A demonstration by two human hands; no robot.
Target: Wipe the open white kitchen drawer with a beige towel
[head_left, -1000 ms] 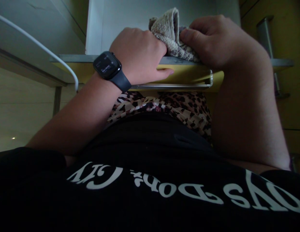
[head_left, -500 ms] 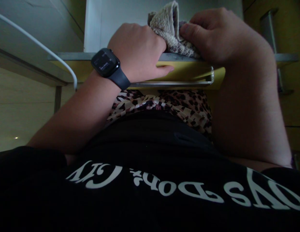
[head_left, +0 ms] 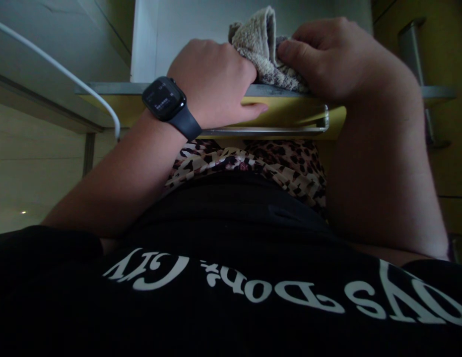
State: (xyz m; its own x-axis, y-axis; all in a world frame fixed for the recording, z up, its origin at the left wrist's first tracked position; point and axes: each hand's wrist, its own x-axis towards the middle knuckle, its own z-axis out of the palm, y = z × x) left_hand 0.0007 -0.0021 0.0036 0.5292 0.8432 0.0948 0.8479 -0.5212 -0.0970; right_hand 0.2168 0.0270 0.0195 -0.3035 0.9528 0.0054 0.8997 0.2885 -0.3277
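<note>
My right hand (head_left: pixel 338 62) is closed on a bunched, folded beige-and-brown towelling cloth (head_left: pixel 257 42), its thumb pressed against the near side. The cloth rests on the top edge of a pulled-out drawer (head_left: pixel 283 91), partly inside it. My left hand (head_left: pixel 212 82), with a black smartwatch (head_left: pixel 164 98) on the wrist, grips the same drawer front just left of the cloth. Its thumb lies along the yellow outer face, while the other fingers curl over the edge and are hidden inside.
A metal bar handle (head_left: pixel 260 131) crosses the drawer front, close to my legs. On the left a white cable (head_left: pixel 59 67) hangs down past the drawer. Yellow cabinet fronts with another metal handle (head_left: pixel 413 47) stand on the right.
Hands, cloth and drawer appear slightly lower in the picture, all shifted together. Both grips look the same as before.
</note>
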